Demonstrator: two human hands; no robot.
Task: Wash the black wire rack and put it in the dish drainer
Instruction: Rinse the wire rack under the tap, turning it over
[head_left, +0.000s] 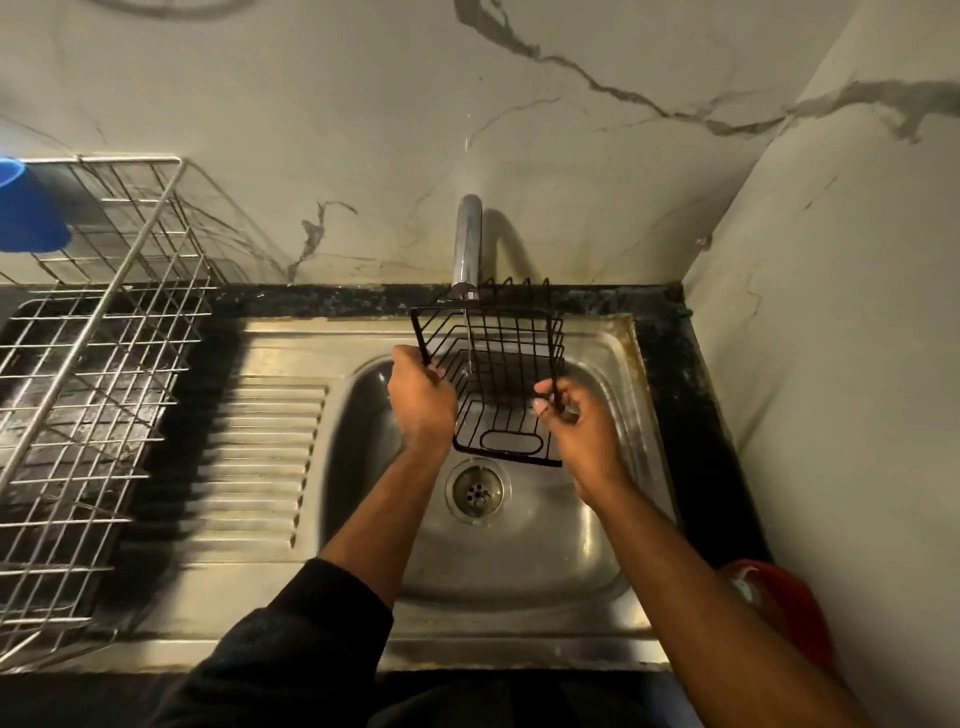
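**Wire rack held under the running tap**

A person holds the black wire rack (493, 374) over the basin of a steel sink (597, 545), directly under the chrome tap (466, 244), from which a thin stream of water falls through the rack's bars. The rack hangs tilted in the air — its open side faces up and toward the far wall, its near end with an oval wire loop dips low over the drain (478, 490). It touches neither the basin nor the tap.

The left hand (421, 405) grips the rack's left edge, fingers curled round the rim wire with the back of the hand toward the camera. The right hand (576, 421) pinches the rack's right corner wire between thumb and curled fingers, the upright bar running between them. Both hands sit at the rack's sides, so its middle lies between them, open to the water.

To the left, past the sink's ribbed draining board (260, 457), stands a steel dish drainer (93, 374) on the dark counter — well apart from the rack. A blue cup (26, 208) shows at the drainer's far left edge. A red object (779, 613) lies at the near right, beside the right forearm. Veined marble wall (571, 104) backs the sink.
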